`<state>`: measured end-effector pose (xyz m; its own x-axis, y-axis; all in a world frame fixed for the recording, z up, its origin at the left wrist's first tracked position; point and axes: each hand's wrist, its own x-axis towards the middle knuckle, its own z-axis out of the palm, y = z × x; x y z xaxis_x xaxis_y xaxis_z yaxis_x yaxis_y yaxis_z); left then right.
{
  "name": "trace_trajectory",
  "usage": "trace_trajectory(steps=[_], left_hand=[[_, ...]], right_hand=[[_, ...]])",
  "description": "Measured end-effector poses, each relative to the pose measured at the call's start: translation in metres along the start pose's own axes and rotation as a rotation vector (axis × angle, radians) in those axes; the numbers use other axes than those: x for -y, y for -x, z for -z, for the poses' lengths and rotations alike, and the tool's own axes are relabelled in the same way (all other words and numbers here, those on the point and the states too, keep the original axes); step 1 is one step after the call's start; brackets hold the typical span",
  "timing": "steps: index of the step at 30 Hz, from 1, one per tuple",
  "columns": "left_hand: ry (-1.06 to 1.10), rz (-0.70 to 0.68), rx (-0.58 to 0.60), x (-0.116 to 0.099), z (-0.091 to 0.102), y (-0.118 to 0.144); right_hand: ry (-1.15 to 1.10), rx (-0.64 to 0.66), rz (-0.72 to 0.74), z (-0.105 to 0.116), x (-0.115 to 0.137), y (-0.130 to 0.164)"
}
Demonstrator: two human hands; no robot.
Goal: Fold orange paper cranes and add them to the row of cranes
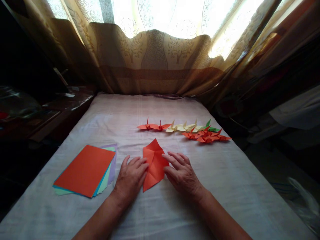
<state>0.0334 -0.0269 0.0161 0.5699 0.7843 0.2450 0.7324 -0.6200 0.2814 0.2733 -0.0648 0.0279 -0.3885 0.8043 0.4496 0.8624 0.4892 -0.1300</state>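
Two hands press flat on a folded orange paper (155, 165) lying on the white cloth (225, 186): left hand (130, 180) and right hand (182, 173), fingers spread, beside a paper stack (85, 171).

No readable text or labels.

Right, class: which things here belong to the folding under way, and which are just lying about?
In the work:
left hand and right hand, both flat against the partly folded orange sheet
stack of coloured paper
finished paper cranes

Lying about:
white cloth under it all
curtain
dark clutter at the left, too dim to tell
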Motion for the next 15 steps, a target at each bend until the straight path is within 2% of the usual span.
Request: trace_trajectory(steps=[3,9,15], left_hand=[[0.083,-0.054,0.043,0.004,0.003,0.007],[0.122,-0.052,0.077,0.008,0.005,0.018],[0.138,-0.034,0.125,0.008,0.010,0.025]], right_hand=[[-0.149,0.073,-0.006,0.001,-0.001,0.005],[-0.369,0.162,-0.149,-0.006,-0.020,0.003],[-0.507,0.158,-0.279,-0.014,-0.029,-0.012]])
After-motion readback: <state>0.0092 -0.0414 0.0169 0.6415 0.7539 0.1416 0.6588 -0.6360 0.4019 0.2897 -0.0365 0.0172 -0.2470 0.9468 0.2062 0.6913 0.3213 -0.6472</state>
